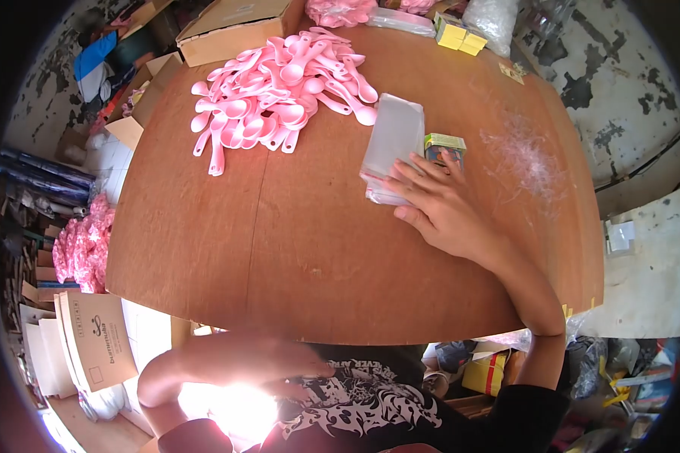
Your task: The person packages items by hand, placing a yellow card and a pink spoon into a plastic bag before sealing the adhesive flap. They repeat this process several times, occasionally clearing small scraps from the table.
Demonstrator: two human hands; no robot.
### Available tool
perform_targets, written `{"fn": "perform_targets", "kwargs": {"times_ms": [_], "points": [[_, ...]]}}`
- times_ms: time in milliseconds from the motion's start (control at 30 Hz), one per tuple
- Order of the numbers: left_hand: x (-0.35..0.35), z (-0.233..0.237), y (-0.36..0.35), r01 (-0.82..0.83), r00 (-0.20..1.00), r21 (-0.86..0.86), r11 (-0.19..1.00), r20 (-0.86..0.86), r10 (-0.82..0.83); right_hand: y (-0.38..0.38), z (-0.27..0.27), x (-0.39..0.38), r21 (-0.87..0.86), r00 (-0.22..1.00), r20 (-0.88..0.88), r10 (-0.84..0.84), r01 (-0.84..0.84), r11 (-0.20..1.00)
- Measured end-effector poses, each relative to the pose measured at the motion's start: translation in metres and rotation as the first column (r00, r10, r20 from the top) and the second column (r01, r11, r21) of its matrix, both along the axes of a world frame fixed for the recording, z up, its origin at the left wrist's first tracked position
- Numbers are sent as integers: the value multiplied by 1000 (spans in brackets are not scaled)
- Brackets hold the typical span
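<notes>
My right hand (438, 200) rests with fingers spread over the lower right part of a stack of clear plastic bags (394, 136). Its fingertips reach a small green and yellow box (446, 143) beside the stack. Close to my body, below the table's near edge, my left hand (279, 362) is blurred by motion; its fingers are smeared and anything in them cannot be made out. A heap of pink plastic spoons (279, 98) lies on the brown wooden table (317, 264), left of the bags.
An open cardboard box (238, 30) and yellow boxes (461, 36) stand at the far edge. Loose clear strips (533, 162) lie at the right. Bagged pink items (87, 245) and a printed carton (102, 340) are at the left. Another person (94, 68) is at the upper left.
</notes>
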State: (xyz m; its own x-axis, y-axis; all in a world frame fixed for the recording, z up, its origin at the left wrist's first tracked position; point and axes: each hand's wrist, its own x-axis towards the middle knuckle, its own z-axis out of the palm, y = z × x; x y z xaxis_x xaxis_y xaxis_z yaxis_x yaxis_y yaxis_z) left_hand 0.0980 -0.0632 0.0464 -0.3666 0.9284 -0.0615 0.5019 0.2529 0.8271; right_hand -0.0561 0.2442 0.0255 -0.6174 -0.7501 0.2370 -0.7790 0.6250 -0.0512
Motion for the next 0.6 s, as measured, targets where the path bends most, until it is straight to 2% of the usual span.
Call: {"fn": "perform_targets", "kwargs": {"times_ms": [33, 67, 133, 167, 233, 267, 300, 333, 367, 433, 467, 500, 533, 567, 600], "points": [[-15, 20, 11, -71, 993, 30, 997, -97, 74, 0, -1, 2, 20, 1000, -12, -5, 5, 1000], [-28, 29, 18, -69, 992, 33, 997, -101, 72, 1, -2, 4, 39, 1000, -23, -9, 10, 999], [-50, 41, 29, -246, 964, -279, 928, -171, 204, 1, -3, 5, 41, 999, -37, -30, 32, 999], [-64, 40, 35, -244, 964, -278, 929, -172, 201, 1, -3, 6, 37, 998, -47, -49, 51, 998], [-93, 27, 46, -429, 865, -89, 899, -328, 380, 2, -4, 5, -27, 998, -29, -58, 57, 998], [-105, 21, 51, -429, 864, -88, 899, -330, 380, 2, -3, 4, -91, 998, -12, -61, 60, 994], [-116, 14, 55, -480, 814, -5, 877, -373, 444, 3, -4, 3, -90, 998, -14, -59, 58, 994], [-122, 5, 58, -524, 758, 80, 848, -409, 508, 4, -5, 2, -167, 998, -29, -51, 45, 985], [-127, -6, 60, -526, 757, 80, 847, -410, 508, 5, -6, 1, -243, 998, -44, -45, 33, 969], [-134, -21, 66, -624, 591, 380, 683, -343, 730, 5, 1, 4, -287, 999, -41, 18, -29, 958], [-137, -25, 68, -623, 593, 379, 684, -342, 729, 5, 6, 7, -328, 996, -39, 81, -89, 941], [-139, -29, 70, -574, 465, 505, 644, -447, 764, 3, 9, 11, -327, 996, -35, 79, -86, 941], [-140, -30, 72, -500, 316, 617, 608, -523, 792, 0, 12, 16, -377, 987, 1, 162, -150, 914], [-139, -30, 69, -503, 320, 616, 606, -519, 793, -2, 14, 20, -429, 969, 34, 246, -209, 879], [-138, -26, 63, -396, 397, 585, 707, -585, 707, -1, 17, 21, -428, 968, 36, 247, -208, 880]]}}
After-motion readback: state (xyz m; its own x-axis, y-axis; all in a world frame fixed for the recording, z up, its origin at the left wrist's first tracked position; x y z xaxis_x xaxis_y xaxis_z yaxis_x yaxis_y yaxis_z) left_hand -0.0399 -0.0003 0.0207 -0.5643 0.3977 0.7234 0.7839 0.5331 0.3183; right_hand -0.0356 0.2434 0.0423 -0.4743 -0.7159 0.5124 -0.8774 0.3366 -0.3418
